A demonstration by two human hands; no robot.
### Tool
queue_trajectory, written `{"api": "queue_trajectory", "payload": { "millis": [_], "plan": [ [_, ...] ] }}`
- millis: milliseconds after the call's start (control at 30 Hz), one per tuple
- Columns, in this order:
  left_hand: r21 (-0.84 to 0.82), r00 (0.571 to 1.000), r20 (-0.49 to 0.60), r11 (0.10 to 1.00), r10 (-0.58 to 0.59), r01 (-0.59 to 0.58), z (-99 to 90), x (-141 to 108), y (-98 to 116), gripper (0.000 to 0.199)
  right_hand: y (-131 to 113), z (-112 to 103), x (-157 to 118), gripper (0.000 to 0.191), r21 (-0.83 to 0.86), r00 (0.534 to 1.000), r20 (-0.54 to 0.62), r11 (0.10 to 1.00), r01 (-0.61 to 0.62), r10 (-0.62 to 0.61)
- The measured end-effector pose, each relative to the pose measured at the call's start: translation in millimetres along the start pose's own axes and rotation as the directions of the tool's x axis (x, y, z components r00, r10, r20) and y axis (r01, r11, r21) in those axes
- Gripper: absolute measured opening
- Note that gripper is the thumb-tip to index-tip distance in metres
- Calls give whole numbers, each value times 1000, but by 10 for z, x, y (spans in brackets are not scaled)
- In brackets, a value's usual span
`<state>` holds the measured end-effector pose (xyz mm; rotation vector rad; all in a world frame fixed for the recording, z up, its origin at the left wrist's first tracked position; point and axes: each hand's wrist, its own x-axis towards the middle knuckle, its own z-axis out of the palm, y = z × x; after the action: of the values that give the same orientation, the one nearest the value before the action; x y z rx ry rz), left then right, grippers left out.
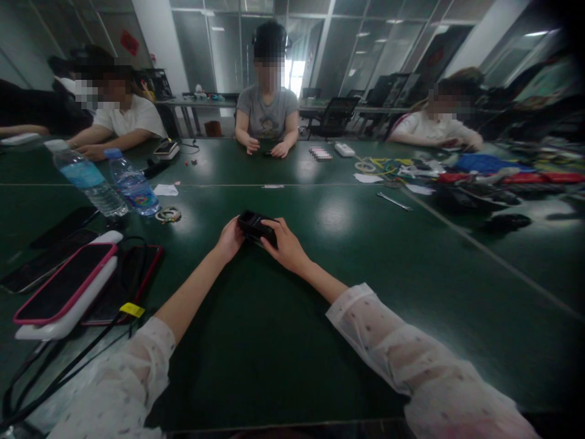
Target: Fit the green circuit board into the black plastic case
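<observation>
A small black box-shaped device [256,225] is held between my two hands above the green table [274,341], near its middle. My left hand [230,239] grips its left end, with the fingers partly behind it. On the right end, my right hand [287,245] is closed round the device, thumb in front and fingers over the top. A darker recess shows in the device's upper left face. Its exact kind is too small and dim to make out.
At left stand two water bottles [137,189] beside a coiled bracelet-like ring [168,214]. Nearer lie a pink-edged phone [68,283] and black cables [68,372]. A wrench [393,202] and a heap of cables [493,164] lie right. Several people sit around the table.
</observation>
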<state>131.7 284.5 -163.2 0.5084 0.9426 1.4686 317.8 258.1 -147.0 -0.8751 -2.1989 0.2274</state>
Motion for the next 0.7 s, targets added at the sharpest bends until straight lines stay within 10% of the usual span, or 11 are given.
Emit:
{"api": "queue_trajectory", "payload": {
  "millis": [700],
  "plan": [
    [-9,1000,0,1000,3,-3,-12,29,-5,7,-10,-12,-1,45,4,1000,24,1000,-3,3]
  ]
}}
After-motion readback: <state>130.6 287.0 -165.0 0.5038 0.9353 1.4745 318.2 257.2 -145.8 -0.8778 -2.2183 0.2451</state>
